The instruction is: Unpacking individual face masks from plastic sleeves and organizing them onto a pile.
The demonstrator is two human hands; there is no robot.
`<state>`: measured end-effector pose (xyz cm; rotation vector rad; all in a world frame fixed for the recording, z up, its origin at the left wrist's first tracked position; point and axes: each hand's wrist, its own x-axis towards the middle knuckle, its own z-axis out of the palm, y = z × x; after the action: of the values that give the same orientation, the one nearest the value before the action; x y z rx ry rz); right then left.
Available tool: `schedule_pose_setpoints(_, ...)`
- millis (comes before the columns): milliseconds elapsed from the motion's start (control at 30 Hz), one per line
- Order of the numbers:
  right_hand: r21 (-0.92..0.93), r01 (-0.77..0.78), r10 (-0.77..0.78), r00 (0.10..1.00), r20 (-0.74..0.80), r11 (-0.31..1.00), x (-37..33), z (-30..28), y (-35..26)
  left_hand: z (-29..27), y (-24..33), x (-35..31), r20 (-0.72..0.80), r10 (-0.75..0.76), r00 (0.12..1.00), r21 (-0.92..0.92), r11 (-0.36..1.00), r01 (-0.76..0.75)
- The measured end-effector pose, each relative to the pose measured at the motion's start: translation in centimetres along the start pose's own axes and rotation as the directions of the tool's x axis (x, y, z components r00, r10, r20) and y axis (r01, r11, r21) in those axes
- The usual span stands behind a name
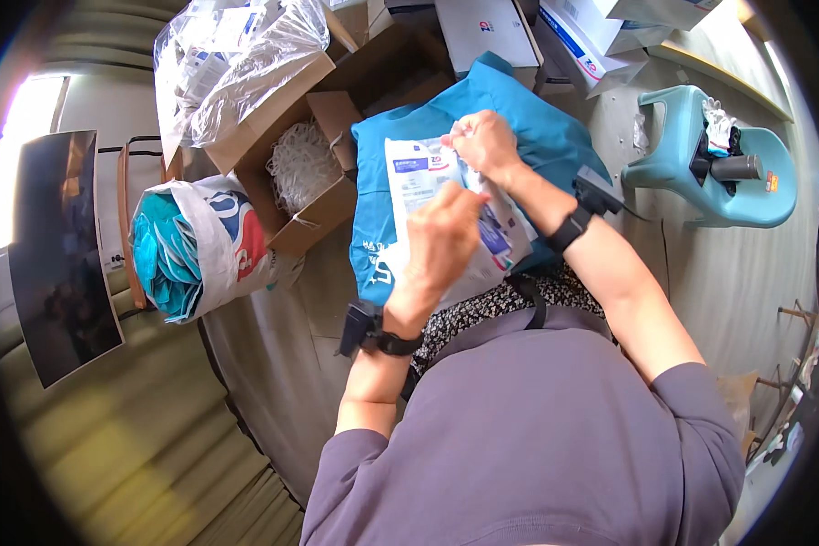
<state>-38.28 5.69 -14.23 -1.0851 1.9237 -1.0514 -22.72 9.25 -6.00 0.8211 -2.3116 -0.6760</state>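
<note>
Grey floor (710,291) surrounded the work, with a cardboard box (318,223) of pale shredded filler (302,168) ahead on the left and a light-blue stool (766,144) on the right. Before the person's body, white printed packaging (409,189) lay over a teal bag (551,118); whether it was one packet or several could not be told. The right hand (484,144) was closed, its fingertips apparently pinching the packaging's upper edge. The left hand (444,232) curled in front of it, fingers bent, though blur hid whether they gripped anything. The packaging looked light, soft and probably slippery, likely to crease and sag if held at one corner; its thin top edge seemed the best place to pinch, with the opposite side steadied.
</note>
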Motion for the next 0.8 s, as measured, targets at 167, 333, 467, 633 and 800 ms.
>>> schedule_pose_setpoints(167, -0.33, 0.07, -0.068, 0.998, 0.017, 0.941, 0.2, 0.6, 1.1, -5.0, 3.8, -1.5, 0.023, -0.093, 0.995, -0.231, 0.968, 0.096)
schedule_pose_setpoints(333, -0.552, 0.109, -0.002, 0.982, 0.19, 0.827, -0.4, 0.9, -0.8, -6.6, 3.1, -2.9, 0.054, -0.221, 0.974, -0.301, 0.926, 0.227)
schedule_pose_setpoints(467, -0.358, 0.337, -0.305, 0.941, 0.145, 0.871, 2.6, 1.4, 0.3, -5.8, 0.1, -1.9, 0.068, -0.346, 0.936, -0.173, 0.919, 0.353)
schedule_pose_setpoints(633, 0.256, 0.108, -0.212, 0.882, 0.421, 0.96, 4.4, 1.7, 0.1, -3.6, -3.5, 1.1, -0.082, -0.469, 0.879, -0.073, 0.883, 0.464)
schedule_pose_setpoints(800, 0.402, 0.344, -0.442, 0.878, 0.182, 0.848, 0.0, -0.3, -2.4, -2.6, -7.2, 2.2, 0.001, -0.32, 0.947, 0.188, 0.931, 0.314)
